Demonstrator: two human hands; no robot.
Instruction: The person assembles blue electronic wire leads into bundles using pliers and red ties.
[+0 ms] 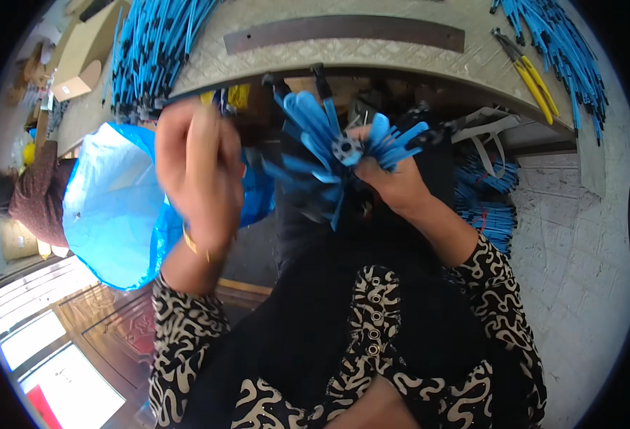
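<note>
My right hand (398, 184) is closed around a cluster of blue strips (315, 132) that fan out from a small round grey hub (347, 150). Several of the strips end in black tips, and those on the left side are smeared by motion. To the left of the cluster, apart from it, my left hand (199, 168) is raised beside a blue plastic bag (111, 207). Its fingers look bent but are blurred, so whether they hold anything does not show.
Bundles of thin blue rods with black ends lie on the table at the back left (161, 46) and back right (554, 53). Between them are a dark flat bar (343, 33) and yellow-handled pliers (533, 82). More tied rods (492, 222) sit below. Another person (40, 189) is at far left.
</note>
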